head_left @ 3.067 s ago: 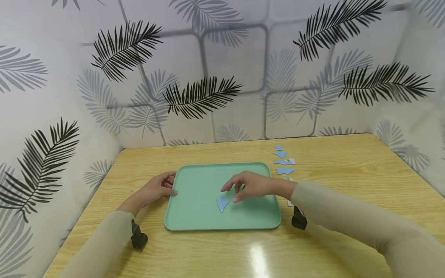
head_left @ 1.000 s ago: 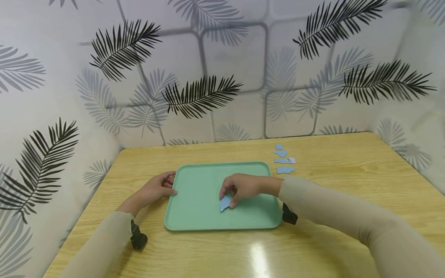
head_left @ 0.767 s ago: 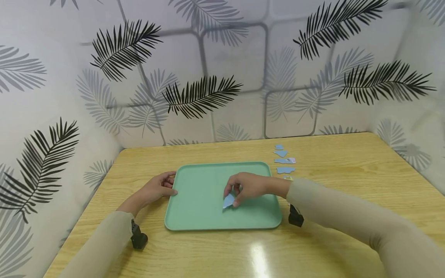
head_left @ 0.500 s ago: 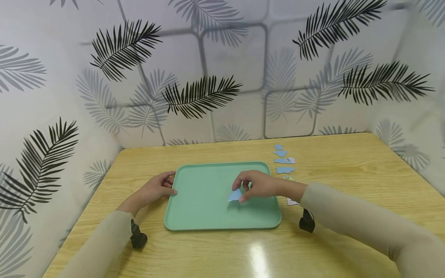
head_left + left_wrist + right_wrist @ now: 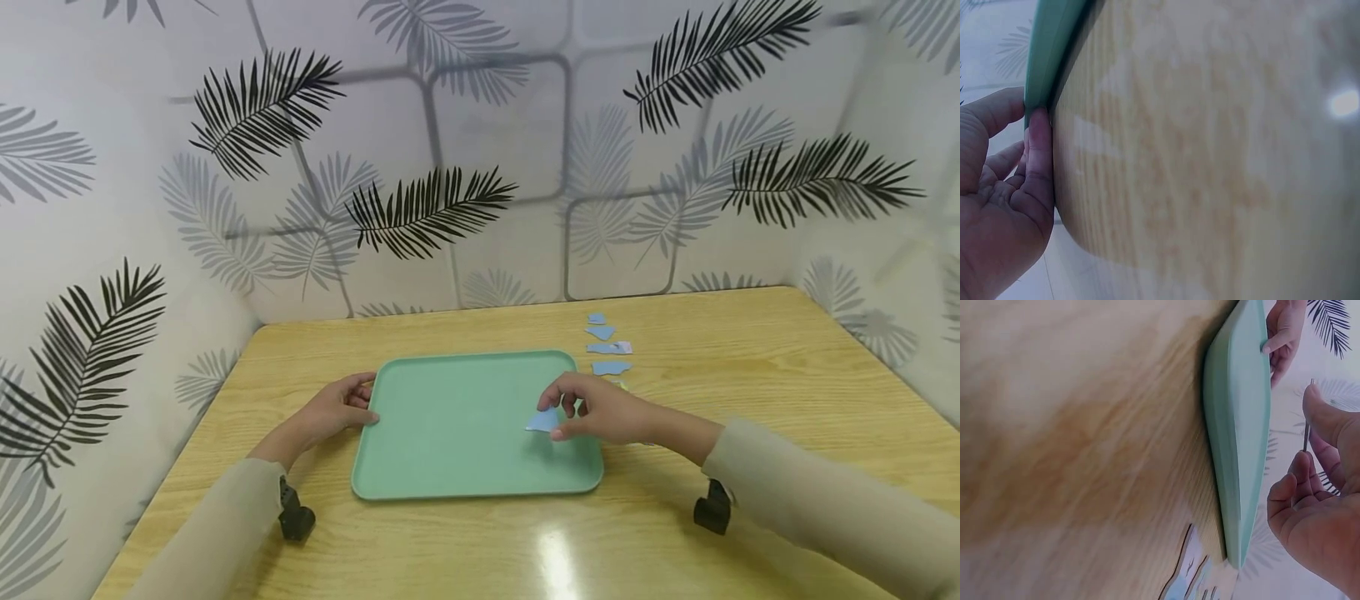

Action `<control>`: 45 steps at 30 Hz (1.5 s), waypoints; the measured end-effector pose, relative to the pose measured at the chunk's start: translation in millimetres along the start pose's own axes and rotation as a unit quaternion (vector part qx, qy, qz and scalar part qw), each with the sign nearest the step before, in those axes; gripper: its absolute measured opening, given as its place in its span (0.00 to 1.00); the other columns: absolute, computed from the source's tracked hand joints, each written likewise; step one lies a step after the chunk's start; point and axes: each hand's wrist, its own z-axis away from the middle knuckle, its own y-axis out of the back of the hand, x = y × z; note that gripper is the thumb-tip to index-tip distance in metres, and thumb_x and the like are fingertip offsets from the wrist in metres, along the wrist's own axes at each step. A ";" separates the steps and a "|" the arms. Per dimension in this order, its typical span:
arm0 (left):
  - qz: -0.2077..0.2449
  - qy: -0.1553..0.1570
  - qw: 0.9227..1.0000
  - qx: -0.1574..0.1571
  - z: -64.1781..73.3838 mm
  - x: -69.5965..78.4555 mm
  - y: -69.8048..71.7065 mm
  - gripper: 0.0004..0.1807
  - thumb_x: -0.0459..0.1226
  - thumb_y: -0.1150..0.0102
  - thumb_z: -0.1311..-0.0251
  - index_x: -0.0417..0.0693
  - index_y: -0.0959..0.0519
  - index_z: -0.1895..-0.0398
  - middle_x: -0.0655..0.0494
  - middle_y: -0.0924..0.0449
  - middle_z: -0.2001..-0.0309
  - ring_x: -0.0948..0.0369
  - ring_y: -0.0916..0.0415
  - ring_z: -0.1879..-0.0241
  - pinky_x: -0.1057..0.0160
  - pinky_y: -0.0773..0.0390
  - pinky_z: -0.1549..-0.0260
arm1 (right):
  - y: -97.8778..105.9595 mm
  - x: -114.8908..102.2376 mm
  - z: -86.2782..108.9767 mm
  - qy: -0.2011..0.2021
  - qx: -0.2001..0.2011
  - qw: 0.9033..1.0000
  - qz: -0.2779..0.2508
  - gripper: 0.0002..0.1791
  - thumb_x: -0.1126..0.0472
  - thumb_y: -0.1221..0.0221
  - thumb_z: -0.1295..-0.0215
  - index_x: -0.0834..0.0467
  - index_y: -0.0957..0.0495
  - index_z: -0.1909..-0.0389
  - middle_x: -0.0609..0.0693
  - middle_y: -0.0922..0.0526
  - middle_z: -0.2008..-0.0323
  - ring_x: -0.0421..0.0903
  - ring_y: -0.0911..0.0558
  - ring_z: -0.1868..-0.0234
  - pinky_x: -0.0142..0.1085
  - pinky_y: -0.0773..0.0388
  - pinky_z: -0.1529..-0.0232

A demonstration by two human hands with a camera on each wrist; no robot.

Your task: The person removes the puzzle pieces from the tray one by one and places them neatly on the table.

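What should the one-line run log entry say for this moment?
left hand: rests on tray edge | right hand: pinches blue piece above tray | other pieces: on table

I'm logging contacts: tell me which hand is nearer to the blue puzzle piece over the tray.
Right. The right hand pinches the blue puzzle piece above the green tray; the left hand rests against the tray's far left edge.

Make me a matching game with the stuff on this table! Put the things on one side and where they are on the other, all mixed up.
Things:
1. left hand
2. right hand
3. row of blue pieces
4. tray

Places:
A. on the table behind the tray's right corner
B. pinching a blue piece above the tray
C. on the tray's left edge
D. in the middle of the table

Pairs: 1-C, 2-B, 3-A, 4-D
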 end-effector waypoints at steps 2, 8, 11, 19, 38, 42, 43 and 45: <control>-0.002 -0.001 1.000 0.000 -0.1 -0.3 -0.2 0.42 0.28 0.35 0.42 0.35 0.46 0.26 0.45 0.34 0.51 0.54 0.37 0.54 0.63 0.28 0.61 | 1.6 1.4 7.8 -0.004 0.013 1.000 0.005 0.17 0.59 0.31 0.42 0.57 0.22 0.53 0.47 0.23 0.57 0.48 0.29 0.61 0.37 0.30 0.62; 0.000 -0.003 1.000 -0.001 0.1 -0.7 0.1 0.42 0.28 0.36 0.42 0.35 0.46 0.26 0.45 0.34 0.50 0.53 0.37 0.54 0.63 0.28 0.59 | 5.9 2.4 33.1 -0.028 0.050 0.998 0.005 0.17 0.60 0.30 0.43 0.59 0.22 0.55 0.51 0.26 0.63 0.49 0.30 0.62 0.36 0.31 0.64; 0.002 -0.004 1.000 0.000 0.3 -0.7 0.1 0.42 0.28 0.36 0.42 0.35 0.46 0.27 0.44 0.34 0.51 0.53 0.36 0.54 0.63 0.28 0.60 | 7.9 2.5 45.9 -0.036 0.075 0.996 0.010 0.16 0.60 0.30 0.44 0.59 0.22 0.56 0.51 0.26 0.64 0.50 0.30 0.64 0.35 0.32 0.65; 0.008 -0.008 1.000 -0.006 0.1 -1.5 0.9 0.42 0.28 0.36 0.42 0.35 0.47 0.26 0.44 0.34 0.51 0.53 0.36 0.54 0.63 0.27 0.61 | 10.2 13.8 74.6 -0.042 0.127 0.991 0.013 0.17 0.62 0.28 0.47 0.59 0.21 0.58 0.49 0.23 0.64 0.45 0.30 0.68 0.33 0.30 0.70; 0.010 -0.004 1.000 -0.007 0.1 -1.8 -0.5 0.42 0.28 0.36 0.42 0.35 0.46 0.27 0.44 0.33 0.51 0.53 0.36 0.55 0.64 0.27 0.60 | 7.7 35.3 105.4 -0.110 0.165 0.979 0.051 0.17 0.57 0.26 0.52 0.55 0.19 0.61 0.47 0.25 0.70 0.41 0.31 0.70 0.32 0.33 0.71; 0.010 -0.004 1.000 -0.008 -0.4 -2.1 -0.3 0.42 0.28 0.36 0.42 0.35 0.46 0.27 0.44 0.33 0.50 0.54 0.36 0.54 0.64 0.26 0.60 | 7.1 36.3 107.7 -0.111 0.172 0.977 0.062 0.18 0.56 0.25 0.53 0.55 0.18 0.61 0.46 0.24 0.71 0.40 0.31 0.72 0.32 0.32 0.72; 0.010 -0.004 1.000 -0.008 -0.4 -2.1 0.0 0.42 0.28 0.36 0.42 0.35 0.46 0.27 0.44 0.33 0.50 0.53 0.36 0.54 0.64 0.26 0.60 | 6.8 36.5 107.9 -0.110 0.172 0.977 0.064 0.18 0.55 0.25 0.53 0.55 0.18 0.61 0.46 0.24 0.70 0.40 0.31 0.72 0.31 0.32 0.72; 0.008 -0.004 1.000 -0.006 -0.2 -1.9 0.6 0.42 0.28 0.36 0.42 0.35 0.46 0.27 0.44 0.33 0.50 0.53 0.36 0.54 0.64 0.27 0.59 | 6.3 36.8 108.3 -0.110 0.170 0.977 0.065 0.18 0.55 0.25 0.53 0.54 0.18 0.61 0.46 0.24 0.71 0.40 0.31 0.72 0.31 0.32 0.72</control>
